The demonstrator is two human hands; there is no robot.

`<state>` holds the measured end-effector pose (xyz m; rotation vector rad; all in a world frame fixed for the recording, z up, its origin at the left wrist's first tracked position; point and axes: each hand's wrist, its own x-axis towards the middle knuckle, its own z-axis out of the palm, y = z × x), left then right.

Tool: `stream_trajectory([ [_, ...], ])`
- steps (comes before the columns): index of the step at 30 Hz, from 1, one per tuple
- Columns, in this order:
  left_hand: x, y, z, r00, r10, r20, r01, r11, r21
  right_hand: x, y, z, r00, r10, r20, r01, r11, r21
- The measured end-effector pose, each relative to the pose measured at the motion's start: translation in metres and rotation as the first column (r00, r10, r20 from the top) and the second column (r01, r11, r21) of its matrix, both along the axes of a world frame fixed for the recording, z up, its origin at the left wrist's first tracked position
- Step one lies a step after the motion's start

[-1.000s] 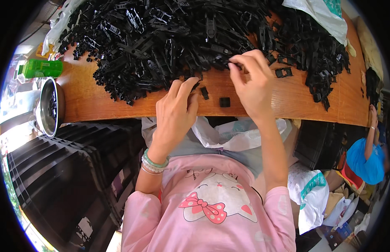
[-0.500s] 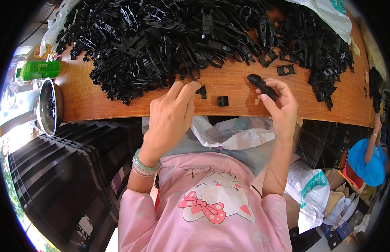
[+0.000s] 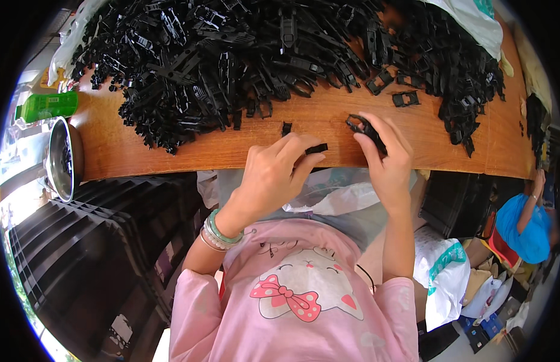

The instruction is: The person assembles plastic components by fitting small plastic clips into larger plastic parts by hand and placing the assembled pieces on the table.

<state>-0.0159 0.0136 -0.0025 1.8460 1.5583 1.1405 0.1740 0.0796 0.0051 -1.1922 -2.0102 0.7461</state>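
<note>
Near the table's front edge, my left hand [image 3: 274,175] pinches a small black plastic block [image 3: 318,148] between thumb and fingers. My right hand [image 3: 388,160], to its right, grips a longer curved black plastic part [image 3: 369,131] whose far end shows a loop-like opening. The two pieces are apart. A small black plastic piece [image 3: 286,128] lies on the wooden table [image 3: 316,114] just beyond my left fingers. Behind both hands spreads a big pile of black plastic parts [image 3: 219,66].
Loose black pieces [image 3: 406,99] lie at the pile's right edge. A metal bowl [image 3: 61,158] and a green bottle [image 3: 47,107] are at the left. Stacked black crates [image 3: 80,253] stand below the table. Another person in blue [image 3: 524,229] is at the far right.
My left hand has moved right and toward me, taking the small black block off the table. My right hand has shifted slightly left, and the part in it has turned, showing its opening.
</note>
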Motion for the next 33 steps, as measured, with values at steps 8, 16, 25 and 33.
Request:
stream_trajectory([
  [8,-0.001,0.002,-0.003,0.998,-0.052,-0.041,0.05,0.998,-0.049,0.002,-0.007,0.021,0.967,0.251,-0.047,-0.256,0.958,-0.132],
  [16,-0.003,0.006,-0.01,0.993,-0.096,0.074,0.098,0.995,-0.027,-0.002,0.002,0.034,0.898,0.403,0.179,-0.397,0.915,-0.071],
  [25,-0.003,0.01,-0.005,0.986,-0.137,0.098,0.141,0.989,-0.039,-0.017,0.01,0.053,0.805,0.467,0.365,-0.454,0.882,-0.128],
  [33,-0.003,0.013,-0.007,0.99,-0.128,0.064,0.127,0.992,0.023,-0.02,0.002,0.05,0.779,0.397,0.485,-0.452,0.892,-0.005],
])
